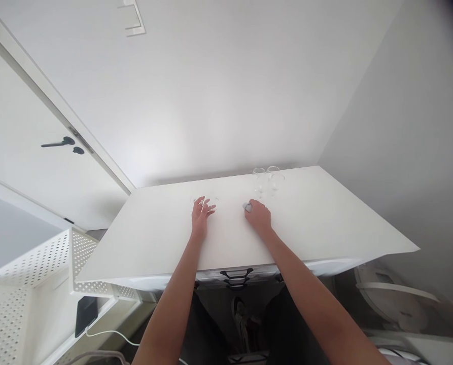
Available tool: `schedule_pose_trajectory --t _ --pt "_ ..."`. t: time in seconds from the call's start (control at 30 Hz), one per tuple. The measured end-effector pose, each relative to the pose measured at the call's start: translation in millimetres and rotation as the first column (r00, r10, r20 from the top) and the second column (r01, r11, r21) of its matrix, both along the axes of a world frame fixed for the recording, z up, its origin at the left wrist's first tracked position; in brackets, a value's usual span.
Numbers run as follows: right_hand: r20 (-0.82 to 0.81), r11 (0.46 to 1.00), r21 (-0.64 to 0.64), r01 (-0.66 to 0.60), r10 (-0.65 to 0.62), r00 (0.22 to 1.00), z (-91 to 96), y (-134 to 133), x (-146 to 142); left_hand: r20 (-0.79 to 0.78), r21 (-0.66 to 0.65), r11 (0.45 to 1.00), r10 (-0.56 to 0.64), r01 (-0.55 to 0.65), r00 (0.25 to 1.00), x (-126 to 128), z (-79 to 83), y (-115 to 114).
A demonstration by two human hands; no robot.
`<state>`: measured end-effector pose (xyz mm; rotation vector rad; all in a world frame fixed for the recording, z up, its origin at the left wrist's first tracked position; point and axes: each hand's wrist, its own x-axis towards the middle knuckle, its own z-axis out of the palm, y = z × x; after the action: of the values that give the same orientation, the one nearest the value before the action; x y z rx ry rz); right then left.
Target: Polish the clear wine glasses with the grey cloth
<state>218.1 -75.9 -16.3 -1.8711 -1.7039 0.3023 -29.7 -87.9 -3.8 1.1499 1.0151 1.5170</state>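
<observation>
My left hand (200, 215) is above the white cabinet top, its fingers curled around a clear stemmed glass (214, 203). The glass seems tilted on its side, and its faint outline blends into the white surface. A short way to the right, my right hand (258, 215) is closed on a small grey-blue cloth (247, 207); most of it is hidden in the fist. Just beyond that hand, several clear stemmed glasses (259, 177) are grouped near the wall. The cloth and the held glass are apart.
The white cabinet top (153, 243) meets the wall at its far edge. Black drawer handles (237, 274) are on the front, close to my legs. At left are a door handle (59, 143), a perforated white shelf (87, 248) and a dark tablet (86, 313) with a white cable.
</observation>
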Motion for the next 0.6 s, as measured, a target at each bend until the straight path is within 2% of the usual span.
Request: schedule_pose_trajectory --t 0.07,0.1,0.13,0.17,0.23,0.27,0.3,0.37,0.47,0.53,0.6 --pt "-0.206 0.997 0.073 -0.040 0.054 0.977 0.0 -0.7 -3.6 -0.067 0.017 1.000 0.005 -0.003 0.998 1.2 -0.4 -1.0" --pt "-0.363 0.990 0.128 -0.056 0.099 0.927 0.4 -1.0 -7.9 -0.103 0.030 1.000 0.003 0.000 0.995 2.0 -0.5 -1.3" --pt "-0.529 0.981 0.183 -0.058 0.148 0.836 1.1 -1.2 -13.9 -0.134 0.045 0.999 -0.002 0.008 0.991 2.7 -0.7 -1.4" --pt "-0.686 0.973 0.226 -0.036 0.186 0.704 2.0 -1.0 -21.3 -0.157 0.058 0.998 -0.009 0.018 0.988 3.3 -1.0 -1.3" --pt "-0.876 0.975 0.220 0.023 0.187 0.445 3.7 0.3 -37.2 -0.174 0.081 0.996 -0.009 0.023 0.985 3.6 -2.1 -0.5" --pt "-0.917 0.981 0.192 0.041 0.164 0.364 4.5 1.4 -44.4 -0.173 0.091 0.996 0.001 0.015 0.985 3.5 -2.8 0.1" --pt "-0.938 0.986 0.162 0.046 0.139 0.318 5.0 2.7 -50.2 -0.170 0.099 0.995 0.015 0.002 0.985 3.1 -3.5 0.7" --pt "-0.950 0.988 0.125 0.094 0.092 0.298 5.6 5.2 -56.6 -0.168 0.107 0.994 0.041 -0.023 0.985 2.4 -4.9 1.6" --pt "-0.933 0.973 0.127 0.191 0.052 0.357 6.0 6.6 -56.1 -0.170 0.103 0.994 0.058 -0.041 0.984 2.2 -5.7 1.9" --pt "-0.908 0.977 0.152 0.150 0.079 0.411 6.7 5.5 -54.1 -0.174 0.099 0.994 0.052 -0.035 0.983 3.0 -5.3 1.5" --pt "-0.883 0.985 0.170 0.040 0.135 0.450 8.1 3.3 -53.8 -0.184 0.104 0.994 0.037 -0.018 0.982 4.4 -4.7 1.0"
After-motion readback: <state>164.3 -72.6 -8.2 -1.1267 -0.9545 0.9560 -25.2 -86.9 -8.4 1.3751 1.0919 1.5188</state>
